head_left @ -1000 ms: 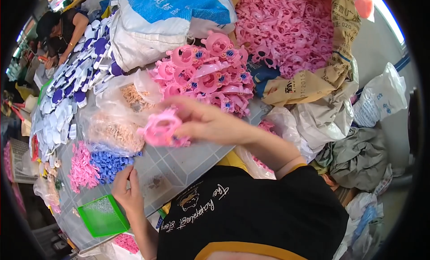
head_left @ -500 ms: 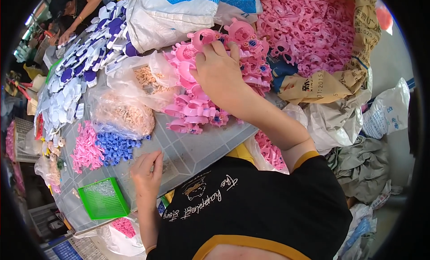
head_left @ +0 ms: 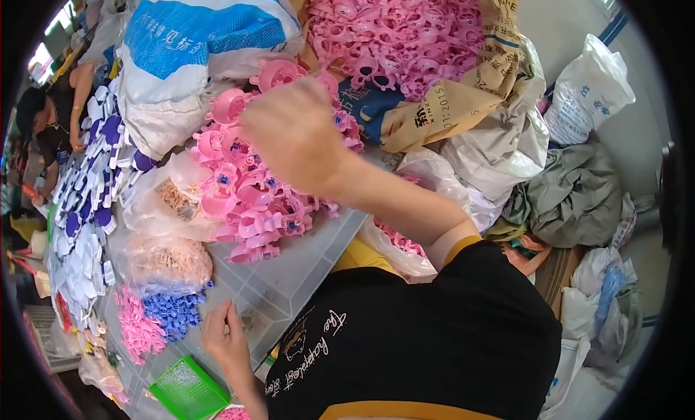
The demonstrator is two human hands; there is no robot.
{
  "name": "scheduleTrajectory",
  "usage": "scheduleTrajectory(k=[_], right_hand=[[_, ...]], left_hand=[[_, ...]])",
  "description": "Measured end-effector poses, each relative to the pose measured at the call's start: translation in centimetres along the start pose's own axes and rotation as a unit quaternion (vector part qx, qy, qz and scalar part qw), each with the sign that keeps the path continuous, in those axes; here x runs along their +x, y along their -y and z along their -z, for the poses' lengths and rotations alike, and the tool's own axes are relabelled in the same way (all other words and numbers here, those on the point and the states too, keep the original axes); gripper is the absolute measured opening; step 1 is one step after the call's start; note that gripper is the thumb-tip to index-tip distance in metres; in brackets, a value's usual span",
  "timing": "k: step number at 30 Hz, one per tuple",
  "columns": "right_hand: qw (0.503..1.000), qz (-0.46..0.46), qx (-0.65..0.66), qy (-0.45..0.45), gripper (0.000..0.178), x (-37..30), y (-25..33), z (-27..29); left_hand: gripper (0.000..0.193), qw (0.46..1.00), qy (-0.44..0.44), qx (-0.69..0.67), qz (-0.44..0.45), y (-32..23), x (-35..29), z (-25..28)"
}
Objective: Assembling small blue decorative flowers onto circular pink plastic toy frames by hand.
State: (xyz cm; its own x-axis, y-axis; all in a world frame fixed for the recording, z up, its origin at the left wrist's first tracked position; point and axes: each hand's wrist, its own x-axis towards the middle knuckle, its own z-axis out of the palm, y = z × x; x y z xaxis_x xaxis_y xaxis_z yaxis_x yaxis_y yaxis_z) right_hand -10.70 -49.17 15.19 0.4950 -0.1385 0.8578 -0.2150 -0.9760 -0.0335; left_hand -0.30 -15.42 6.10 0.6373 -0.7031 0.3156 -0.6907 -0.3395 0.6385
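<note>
Bench (head_left: 250, 284), grey and crossed by pale lines, carries the pink heap (head_left: 250, 197) and shows bare on the side of that heap nearest the person. Beyond the pink heap and to its right, a brown paper sack (head_left: 499, 58) gapes open, full of pink plastic pieces (head_left: 394, 33); beyond it to the left slumps a blue-and-white woven sack (head_left: 224, 22). A spread of white and purple pieces (head_left: 83, 196) lies farther left of the pink heap, while the heap itself is a loose mound of rounded pink plastic pieces, some with small dark-blue parts. Well to its right sits a crumpled grey-green bundle (head_left: 579, 196). Just left of the heap rest two clear bags (head_left: 170, 262) of peach-coloured bits, and a green basket (head_left: 203, 382) stands nearer the person. Above the heap, covering part of it, is the right hand (head_left: 293, 130), blurred, its fingers hidden, so whether its grip holds a piece cannot be told. The left hand (head_left: 226, 333) is on the near side of the heap, its grip narrow and loosely curled; anything between the fingertips cannot be made out. Beside it, toward the bags, lie small blue clips (head_left: 174, 315), then small pink parts (head_left: 137, 322).
</note>
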Motion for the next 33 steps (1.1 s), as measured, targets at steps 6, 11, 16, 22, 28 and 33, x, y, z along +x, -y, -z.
scheduleTrajectory(k=[6, 11, 16, 22, 28, 33], right_hand=[[0.912, -0.389, -0.108, 0.071, 0.029, -2.4, -15.1, -1.1], [0.809, -0.486, -0.179, 0.278, 0.045, -10.4, -31.0, -2.1], [0.782, -0.542, -0.2, 0.236, 0.054, -9.3, -28.2, -5.4], [0.801, -0.524, -0.196, 0.213, 0.051, -8.2, -26.9, -4.5], [0.804, -0.513, -0.214, 0.209, 0.051, -8.0, -27.2, -3.3], [0.842, -0.47, -0.228, 0.136, 0.045, -7.7, -26.4, -2.3]], left_hand=[[0.009, 1.0, 0.004, 0.013, 0.026, -0.5, -0.9, 0.2], [0.008, 1.0, 0.023, -0.014, 0.009, 0.2, 0.2, -0.7], [0.008, 1.0, -0.001, -0.016, 0.027, 0.0, -0.9, -0.5], [0.009, 0.999, 0.017, -0.018, 0.032, 0.1, -1.3, -0.4], [0.014, 0.996, -0.056, 0.054, -0.04, 1.7, 3.4, -0.9], [0.03, 0.969, -0.047, 0.203, -0.133, 3.3, 11.0, -2.2]])
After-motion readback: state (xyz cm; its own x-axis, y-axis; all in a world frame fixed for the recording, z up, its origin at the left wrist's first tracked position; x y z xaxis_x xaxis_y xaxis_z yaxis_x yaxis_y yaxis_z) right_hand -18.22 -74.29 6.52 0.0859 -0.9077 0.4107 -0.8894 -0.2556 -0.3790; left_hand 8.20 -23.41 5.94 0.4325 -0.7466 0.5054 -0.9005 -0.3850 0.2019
